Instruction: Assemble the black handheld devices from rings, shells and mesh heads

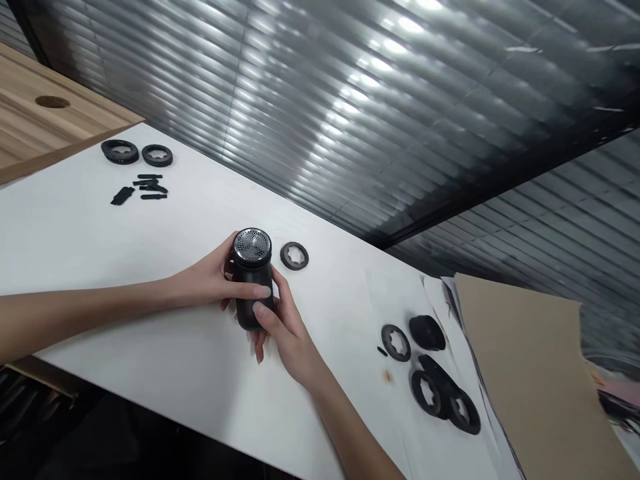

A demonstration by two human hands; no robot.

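Note:
A black fabric shaver (253, 277) with a round perforated metal head is held upright between both hands above the white table. My left hand (213, 277) grips it from the left, its thumb lying across the front of the body. From the lower right my right hand (290, 333) also clasps the body, with the thumb pressed on its front and the fingers partly hidden behind. Just right of the shaver's head lies a flat black ring (286, 261) with a notched inner edge.
Black rings (157, 164) and small black strips (154, 197) lie at the far left of the white table (165, 380). More rings (385, 343) and a black cap-like part (427, 333) sit at right, beside a cardboard sheet (535, 373). Corrugated metal wall (280, 87) borders the back.

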